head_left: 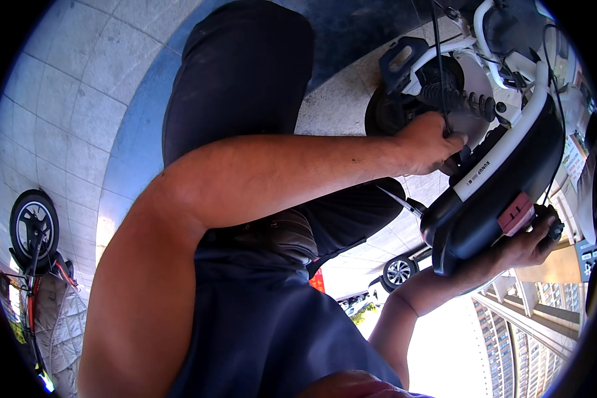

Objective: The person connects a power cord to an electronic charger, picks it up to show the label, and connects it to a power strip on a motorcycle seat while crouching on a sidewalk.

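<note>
At the right stands an electric scooter with a white frame tube (507,156), a black body (477,229) and a coil-spring shock absorber (474,103). Reaching across from the left, my left hand (431,144) is closed low by the shock absorber, on a thin black cable (438,60) that runs down into its fingers. My right hand (527,247) comes round the outer side of the body and pinches a small black part (556,229), its exact kind unclear. A dark red slotted block (516,213) sits against the body beside that hand. A pointed metal tool (401,200) shows near my knee.
A black wheel (385,109) lies behind the shock absorber. Grey paving (73,79) with a blue band (136,126) spreads to the left. Another bike's wheel (34,229) and a silver quilted cover (58,328) are at far left. A car wheel (399,270) shows beyond my knee.
</note>
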Demonstrator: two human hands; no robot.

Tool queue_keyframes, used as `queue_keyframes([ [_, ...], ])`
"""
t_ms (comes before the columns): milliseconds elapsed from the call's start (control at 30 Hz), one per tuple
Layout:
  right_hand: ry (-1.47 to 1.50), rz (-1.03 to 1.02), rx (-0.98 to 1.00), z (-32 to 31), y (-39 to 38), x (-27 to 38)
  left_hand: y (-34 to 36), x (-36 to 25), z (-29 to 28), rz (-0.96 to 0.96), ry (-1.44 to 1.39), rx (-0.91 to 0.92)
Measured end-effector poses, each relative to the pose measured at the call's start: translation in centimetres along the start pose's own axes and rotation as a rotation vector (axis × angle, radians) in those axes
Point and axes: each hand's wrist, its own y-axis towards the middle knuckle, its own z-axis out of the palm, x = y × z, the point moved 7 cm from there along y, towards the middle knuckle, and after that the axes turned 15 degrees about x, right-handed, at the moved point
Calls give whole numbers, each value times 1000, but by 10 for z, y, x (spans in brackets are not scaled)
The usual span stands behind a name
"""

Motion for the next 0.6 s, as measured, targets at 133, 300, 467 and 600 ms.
queue_keyframes([
  [133,37,-34,50,0,4,-1,-5,-1,1,-2,133,-37],
  [300,44,-13,18,3,1,4,-3,0,2,-16,356,-35],
  [467,34,8,-11,-2,2,-3,-11,-10,6,20,636,-144],
  [600,44,-44,-54,-13,2,-6,-11,-19,19,60,823,-114],
])
